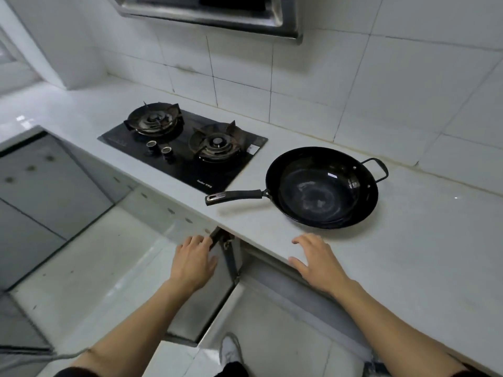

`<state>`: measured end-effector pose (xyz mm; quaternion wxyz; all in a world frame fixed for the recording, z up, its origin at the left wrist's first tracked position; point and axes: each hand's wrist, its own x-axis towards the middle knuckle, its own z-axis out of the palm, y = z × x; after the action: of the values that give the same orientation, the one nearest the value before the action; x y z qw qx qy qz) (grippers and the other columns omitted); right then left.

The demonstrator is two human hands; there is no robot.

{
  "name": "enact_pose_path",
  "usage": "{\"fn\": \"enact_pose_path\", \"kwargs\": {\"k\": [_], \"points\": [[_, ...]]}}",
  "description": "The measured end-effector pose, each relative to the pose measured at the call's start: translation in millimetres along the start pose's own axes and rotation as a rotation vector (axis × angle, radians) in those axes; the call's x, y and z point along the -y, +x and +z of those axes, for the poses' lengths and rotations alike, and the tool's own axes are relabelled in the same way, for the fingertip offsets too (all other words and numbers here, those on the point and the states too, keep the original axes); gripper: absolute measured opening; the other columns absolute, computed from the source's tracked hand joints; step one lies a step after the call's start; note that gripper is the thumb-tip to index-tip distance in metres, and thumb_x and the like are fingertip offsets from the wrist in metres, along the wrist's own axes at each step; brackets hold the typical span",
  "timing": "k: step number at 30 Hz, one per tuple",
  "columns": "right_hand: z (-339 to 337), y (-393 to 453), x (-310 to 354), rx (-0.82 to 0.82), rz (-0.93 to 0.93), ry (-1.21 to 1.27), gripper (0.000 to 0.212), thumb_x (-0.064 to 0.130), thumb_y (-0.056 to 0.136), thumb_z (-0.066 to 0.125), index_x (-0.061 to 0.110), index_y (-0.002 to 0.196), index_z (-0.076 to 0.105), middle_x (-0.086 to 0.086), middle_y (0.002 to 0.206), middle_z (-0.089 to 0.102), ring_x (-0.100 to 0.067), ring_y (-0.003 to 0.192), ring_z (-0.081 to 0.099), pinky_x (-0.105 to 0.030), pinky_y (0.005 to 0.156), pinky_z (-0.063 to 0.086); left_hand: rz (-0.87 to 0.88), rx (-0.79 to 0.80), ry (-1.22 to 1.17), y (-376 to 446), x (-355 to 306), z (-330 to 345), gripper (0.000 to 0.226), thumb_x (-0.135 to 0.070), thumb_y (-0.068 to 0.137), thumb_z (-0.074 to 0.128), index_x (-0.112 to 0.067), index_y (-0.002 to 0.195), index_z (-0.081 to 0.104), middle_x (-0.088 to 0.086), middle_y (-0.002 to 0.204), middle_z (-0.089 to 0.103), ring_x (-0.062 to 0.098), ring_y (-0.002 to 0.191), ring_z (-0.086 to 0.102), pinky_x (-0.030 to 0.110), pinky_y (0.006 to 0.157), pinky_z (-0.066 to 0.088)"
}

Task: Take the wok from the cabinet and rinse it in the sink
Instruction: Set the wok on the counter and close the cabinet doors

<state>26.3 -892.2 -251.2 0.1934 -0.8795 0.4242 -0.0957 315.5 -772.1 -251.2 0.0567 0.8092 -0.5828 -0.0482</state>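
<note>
A black wok with a long handle pointing left and a small loop handle at the back right sits on the white countertop, right of the stove. Its inside shows pale dried marks. Below the counter edge a cabinet door stands swung open. My left hand touches the top of that door near its hinge, fingers fairly straight. My right hand rests flat on the counter's front edge, just in front of the wok and apart from it. No sink is in view.
A black two-burner gas stove is set into the counter left of the wok. A steel range hood hangs above. White tiled wall behind. More cabinet fronts run along the left. A shoe shows on the tiled floor.
</note>
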Motion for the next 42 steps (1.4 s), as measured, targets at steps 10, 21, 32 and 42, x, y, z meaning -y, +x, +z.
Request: {"fn": "enact_pose_path", "kwargs": {"k": [10,21,32,42], "points": [[21,-5,41,0.111,-0.002,-0.039,0.055,0.049,0.092,0.055,0.023,0.138,0.042,0.004,0.14,0.043,-0.017,0.127,0.038,-0.034,0.105,0.035,-0.222,0.165,-0.039,-57,58,12,0.037,-0.045,0.09,0.049,-0.022,0.118,0.052,0.003,0.115,0.056,0.024,0.106,0.048,0.036,0.085,0.044],[58,0,100,0.186,0.135,-0.145,0.059,0.051,0.092,0.053,0.025,0.142,0.037,0.004,0.144,0.04,-0.016,0.131,0.038,-0.034,0.107,0.035,-0.186,0.31,-0.197,-51,136,41,0.05,-0.047,0.09,0.047,-0.018,0.131,0.045,0.008,0.125,0.051,0.028,0.116,0.045,0.04,0.092,0.044],[94,-37,138,0.227,0.306,-0.215,0.066,0.054,0.094,0.048,0.025,0.149,0.026,-0.002,0.157,0.023,-0.02,0.145,0.018,-0.039,0.116,0.022,-0.22,0.535,-0.469,-41,163,78,0.041,-0.047,0.095,0.043,-0.01,0.102,0.058,0.012,0.104,0.064,0.03,0.096,0.058,0.033,0.079,0.044],[97,-64,130,0.181,0.424,-0.156,0.063,0.052,0.094,0.047,0.022,0.148,0.03,-0.003,0.155,0.028,-0.022,0.143,0.023,-0.042,0.115,0.027,-0.478,0.561,-0.767,-45,153,80,0.056,-0.052,0.091,0.041,-0.003,0.075,0.062,0.01,0.08,0.068,0.027,0.081,0.061,0.032,0.071,0.046]]}}
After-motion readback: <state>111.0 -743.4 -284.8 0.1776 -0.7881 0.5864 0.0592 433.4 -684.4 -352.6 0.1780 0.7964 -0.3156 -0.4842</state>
